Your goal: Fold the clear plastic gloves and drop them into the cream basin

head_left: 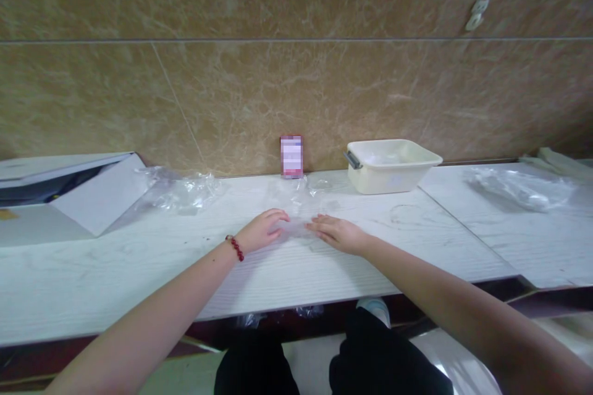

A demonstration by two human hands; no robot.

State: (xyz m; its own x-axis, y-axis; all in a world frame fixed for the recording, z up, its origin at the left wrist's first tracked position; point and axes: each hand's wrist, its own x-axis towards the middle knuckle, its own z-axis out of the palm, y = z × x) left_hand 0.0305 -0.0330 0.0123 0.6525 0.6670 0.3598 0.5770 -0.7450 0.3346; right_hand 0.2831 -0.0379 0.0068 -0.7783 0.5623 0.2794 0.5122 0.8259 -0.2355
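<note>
Room for my right hand [338, 234] on the white tabletop [384, 222] in front of the cream bin [388, 179], marbled wall [324, 92] blocking behind it, upright phone [291, 157] and clear plastic [296, 199] obstructing its left, white box [99, 200] farther left, crumpled plastic [528, 190] to its right.

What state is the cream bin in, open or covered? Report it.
Open: no lid covers the cream bin, and its inner walls show above the rim. How full it is, I cannot tell; the inside is too blurred.
</note>
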